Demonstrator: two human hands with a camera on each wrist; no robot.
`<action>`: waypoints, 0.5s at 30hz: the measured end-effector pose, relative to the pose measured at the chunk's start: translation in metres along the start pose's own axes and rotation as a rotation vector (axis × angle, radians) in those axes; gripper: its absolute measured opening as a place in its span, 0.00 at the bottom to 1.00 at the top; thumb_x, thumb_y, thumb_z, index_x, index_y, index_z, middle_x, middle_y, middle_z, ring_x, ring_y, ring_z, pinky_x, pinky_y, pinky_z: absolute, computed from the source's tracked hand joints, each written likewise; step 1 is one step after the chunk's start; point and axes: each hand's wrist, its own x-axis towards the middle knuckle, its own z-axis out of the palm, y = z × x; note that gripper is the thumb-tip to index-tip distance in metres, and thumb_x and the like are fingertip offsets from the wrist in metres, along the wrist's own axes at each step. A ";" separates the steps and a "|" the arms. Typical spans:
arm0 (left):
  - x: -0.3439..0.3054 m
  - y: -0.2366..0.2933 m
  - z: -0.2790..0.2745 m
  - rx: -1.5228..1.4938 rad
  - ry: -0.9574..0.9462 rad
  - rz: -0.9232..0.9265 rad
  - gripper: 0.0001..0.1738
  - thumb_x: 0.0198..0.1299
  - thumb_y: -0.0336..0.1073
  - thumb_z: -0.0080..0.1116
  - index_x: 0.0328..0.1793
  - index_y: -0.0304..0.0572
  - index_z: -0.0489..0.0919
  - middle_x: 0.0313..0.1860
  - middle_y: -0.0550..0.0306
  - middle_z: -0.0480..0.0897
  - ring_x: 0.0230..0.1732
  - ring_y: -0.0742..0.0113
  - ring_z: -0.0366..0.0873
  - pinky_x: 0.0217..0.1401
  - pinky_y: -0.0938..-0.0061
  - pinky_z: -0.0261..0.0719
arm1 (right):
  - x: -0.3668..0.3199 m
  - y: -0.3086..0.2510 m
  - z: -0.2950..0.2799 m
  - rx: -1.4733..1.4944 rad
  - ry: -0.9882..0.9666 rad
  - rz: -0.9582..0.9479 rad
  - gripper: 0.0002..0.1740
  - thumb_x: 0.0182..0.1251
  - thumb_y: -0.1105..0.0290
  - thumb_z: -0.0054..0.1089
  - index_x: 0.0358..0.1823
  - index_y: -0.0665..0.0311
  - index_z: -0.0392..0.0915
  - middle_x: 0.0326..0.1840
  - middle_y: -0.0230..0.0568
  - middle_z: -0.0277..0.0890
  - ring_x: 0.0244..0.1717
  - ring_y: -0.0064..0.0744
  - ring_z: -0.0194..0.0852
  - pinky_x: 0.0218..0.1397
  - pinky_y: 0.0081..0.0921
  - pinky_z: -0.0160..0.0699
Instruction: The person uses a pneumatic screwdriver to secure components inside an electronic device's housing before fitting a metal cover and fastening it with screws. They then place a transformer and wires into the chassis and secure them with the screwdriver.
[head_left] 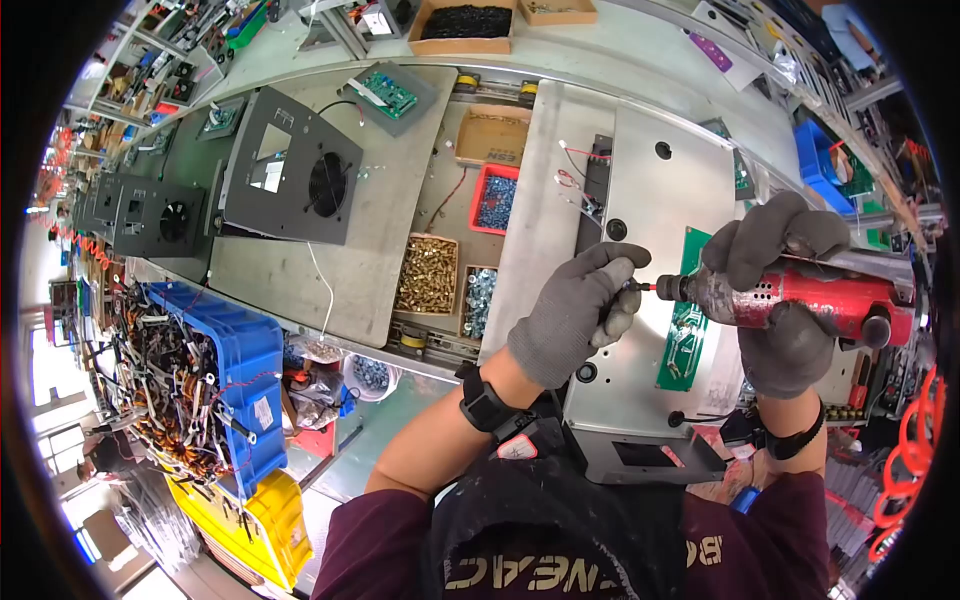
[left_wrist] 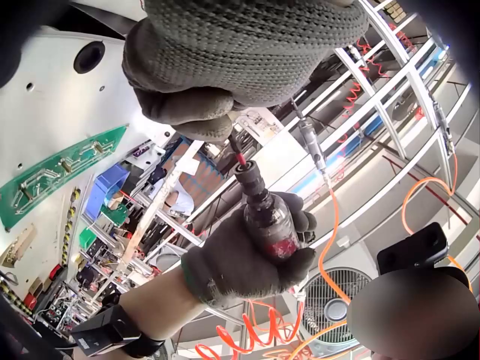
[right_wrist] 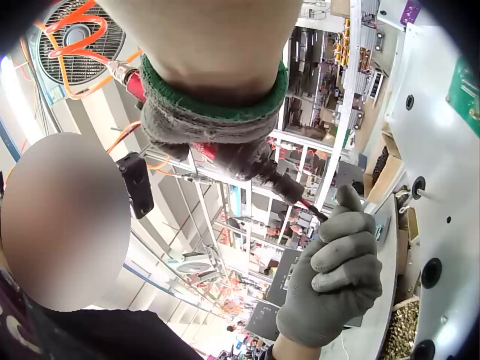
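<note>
The gloved right hand (head_left: 785,350) grips a red air screwdriver (head_left: 850,300), fingers wrapped round its body. Its dark chuck (left_wrist: 250,180) holds a bit with a red band, pointing at the left hand. The gloved left hand (head_left: 575,310) has its fingers curled, with thumb and fingertips pinching at the end of the bit (right_wrist: 309,207). I cannot tell whether a small fastener is also between those fingertips. Below the hands lies a pale metal panel (head_left: 630,350) with round black feet. On it, under the driver's tip, is a long green circuit board (head_left: 678,365).
Left of the panel stand a box of brass standoffs (head_left: 428,275) and a red tray (head_left: 478,200) of bluish screws. Farther left are a dark housing with a fan (head_left: 290,170) and a full blue bin (head_left: 250,345). An orange coiled hose (head_left: 905,480) hangs at right.
</note>
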 end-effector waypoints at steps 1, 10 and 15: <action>0.001 0.000 0.001 -0.023 0.010 -0.011 0.17 0.70 0.36 0.42 0.59 0.31 0.66 0.26 0.59 0.71 0.14 0.80 0.59 0.14 0.86 0.56 | 0.001 0.000 -0.003 -0.030 -0.066 -0.046 0.25 0.54 0.59 0.69 0.49 0.56 0.66 0.34 0.38 0.67 0.32 0.29 0.71 0.43 0.32 0.75; 0.002 -0.001 0.005 -0.096 -0.094 -0.075 0.19 0.71 0.38 0.41 0.60 0.31 0.65 0.20 0.64 0.69 0.12 0.81 0.57 0.14 0.86 0.56 | -0.003 -0.010 -0.003 -0.154 -0.250 -0.158 0.21 0.58 0.65 0.68 0.44 0.56 0.63 0.35 0.42 0.70 0.32 0.32 0.76 0.39 0.31 0.81; 0.006 -0.015 -0.025 0.320 0.358 0.036 0.17 0.71 0.40 0.44 0.54 0.32 0.73 0.23 0.63 0.73 0.20 0.82 0.67 0.20 0.88 0.64 | -0.007 -0.013 -0.010 -0.172 -0.160 -0.112 0.22 0.56 0.64 0.69 0.45 0.58 0.65 0.36 0.42 0.70 0.34 0.34 0.74 0.41 0.34 0.80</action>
